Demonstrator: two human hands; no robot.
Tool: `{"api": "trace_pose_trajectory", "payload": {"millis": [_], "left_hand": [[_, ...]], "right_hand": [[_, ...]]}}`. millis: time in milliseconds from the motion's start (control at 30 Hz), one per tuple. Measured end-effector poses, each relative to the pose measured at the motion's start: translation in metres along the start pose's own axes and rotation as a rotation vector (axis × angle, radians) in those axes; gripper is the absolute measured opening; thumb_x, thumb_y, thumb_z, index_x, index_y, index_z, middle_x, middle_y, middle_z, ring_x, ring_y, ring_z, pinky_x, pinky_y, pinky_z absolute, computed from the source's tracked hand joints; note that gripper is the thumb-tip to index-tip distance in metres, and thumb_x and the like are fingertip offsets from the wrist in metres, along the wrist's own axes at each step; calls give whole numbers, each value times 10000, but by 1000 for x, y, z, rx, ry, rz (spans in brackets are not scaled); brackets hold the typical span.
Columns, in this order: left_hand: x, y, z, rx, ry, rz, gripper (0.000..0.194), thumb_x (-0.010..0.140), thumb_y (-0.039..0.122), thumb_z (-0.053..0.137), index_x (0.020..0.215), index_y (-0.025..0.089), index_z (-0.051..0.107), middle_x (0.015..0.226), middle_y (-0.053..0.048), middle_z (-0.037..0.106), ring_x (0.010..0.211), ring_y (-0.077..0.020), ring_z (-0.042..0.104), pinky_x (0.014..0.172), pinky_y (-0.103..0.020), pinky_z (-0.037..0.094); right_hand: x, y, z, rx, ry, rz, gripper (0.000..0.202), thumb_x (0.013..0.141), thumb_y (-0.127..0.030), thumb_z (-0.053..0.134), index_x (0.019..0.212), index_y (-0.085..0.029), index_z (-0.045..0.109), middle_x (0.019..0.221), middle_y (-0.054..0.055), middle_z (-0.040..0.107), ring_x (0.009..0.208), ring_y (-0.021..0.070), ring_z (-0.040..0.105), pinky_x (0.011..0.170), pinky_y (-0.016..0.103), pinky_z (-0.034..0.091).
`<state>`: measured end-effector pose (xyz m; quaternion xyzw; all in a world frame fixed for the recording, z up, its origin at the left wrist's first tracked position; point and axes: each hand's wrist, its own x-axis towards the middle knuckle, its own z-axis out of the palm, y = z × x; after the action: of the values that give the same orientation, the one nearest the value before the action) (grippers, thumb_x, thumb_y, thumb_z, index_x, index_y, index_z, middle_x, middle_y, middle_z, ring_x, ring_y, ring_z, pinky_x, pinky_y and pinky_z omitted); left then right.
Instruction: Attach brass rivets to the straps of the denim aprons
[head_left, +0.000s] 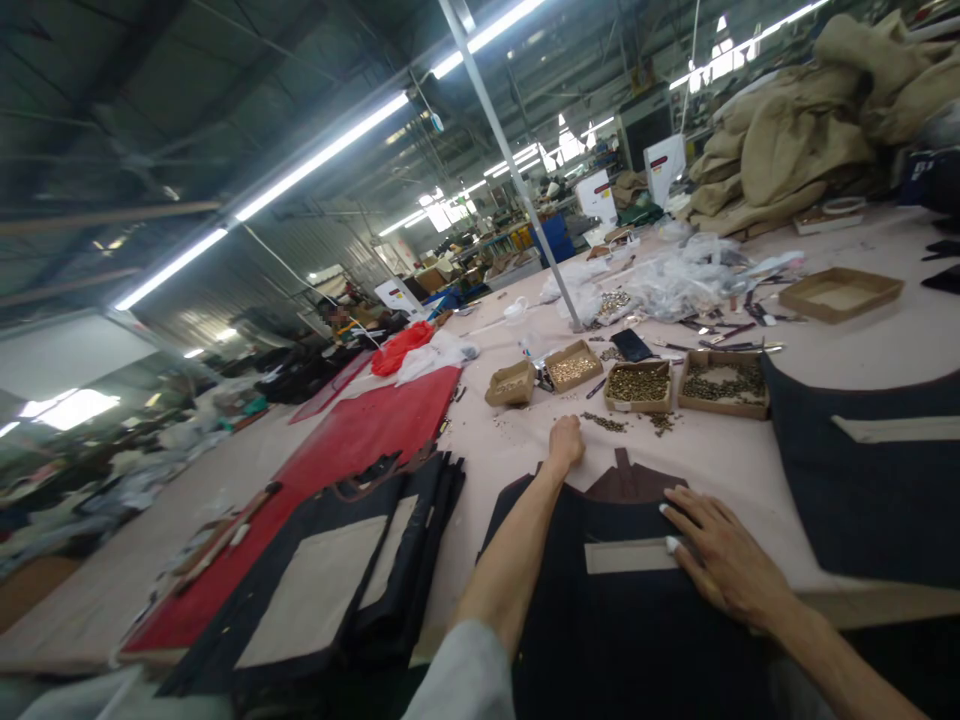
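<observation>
A dark apron (600,630) with a brown leather piece (626,480) at its top edge and a beige strip (626,556) lies in front of me. My right hand (724,555) rests on it with fingers stretched out, beside the end of the strip; two fingertips have white wraps. My left hand (567,440) reaches beyond the apron's top edge, fingers curled closed near the tabletop. Whatever those fingers hold, if anything, is hidden. Just right of it lie loose brass-coloured metal bits (604,423), with a cardboard box of small dark brass fasteners (637,385) behind them.
More fasteners fill a wider box (724,382) and a box of golden pieces (572,366). Folded dark aprons (315,590) lie on the left by a red sheet (367,430). Another dark piece (870,480) is at right. A metal pole (517,170) rises from the table (499,480).
</observation>
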<state>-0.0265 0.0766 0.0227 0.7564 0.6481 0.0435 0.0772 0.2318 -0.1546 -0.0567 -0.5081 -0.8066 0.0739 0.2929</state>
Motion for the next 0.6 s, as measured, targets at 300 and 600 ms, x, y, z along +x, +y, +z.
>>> {"api": "trace_pose_trajectory", "payload": {"millis": [300, 600], "left_hand": [[-27, 12, 1, -30, 134, 4, 349, 818, -14, 516, 1125, 126, 603, 1162, -195, 665, 1126, -280, 610, 1008, -384, 444], [-82, 37, 42, -621, 28, 36, 154, 817, 59, 617, 926, 167, 628, 891, -24, 703, 825, -143, 632, 806, -259, 483]], "right_hand": [[1, -1, -5, 19, -12, 11, 512, 1000, -347, 480, 1498, -246, 549, 1632, 92, 449, 1518, 298, 393, 1234, 551, 332], [0, 0, -5, 26, 2, 7, 496, 1022, -362, 453, 1491, -236, 555, 1631, 105, 447, 1520, 300, 391, 1227, 547, 338]]}}
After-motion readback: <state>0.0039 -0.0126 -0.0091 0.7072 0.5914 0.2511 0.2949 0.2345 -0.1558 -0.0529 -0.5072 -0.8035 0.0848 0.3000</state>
